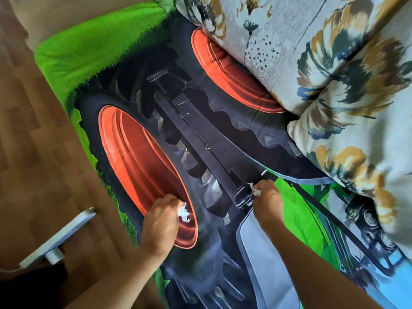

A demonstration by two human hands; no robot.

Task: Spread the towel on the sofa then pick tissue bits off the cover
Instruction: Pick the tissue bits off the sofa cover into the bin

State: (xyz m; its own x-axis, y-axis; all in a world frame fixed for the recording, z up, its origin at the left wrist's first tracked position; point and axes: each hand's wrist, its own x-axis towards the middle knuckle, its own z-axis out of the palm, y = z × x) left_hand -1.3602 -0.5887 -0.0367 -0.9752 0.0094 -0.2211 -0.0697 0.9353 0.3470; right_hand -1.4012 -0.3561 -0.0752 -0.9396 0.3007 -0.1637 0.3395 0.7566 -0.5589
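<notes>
Down low, the tractor towel lies spread flat on the seat, right up against the flowery sofa cushions. The left hand has its fingers curled round a little clump of white tissue bits. The right hand pinches another tissue bit on the towel. One more white bit lies just past it.

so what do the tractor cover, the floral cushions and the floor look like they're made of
The tractor cover: smooth woven fabric, probably polyester, with a slight sheen; it shows soft creases and a sharp photo print.
The floral cushions: matte woven cloth, perhaps a cotton blend; faint weave and plump folds show.
The floor: wood or wood-look laminate, satin finish; plank seams and grain show.
</notes>
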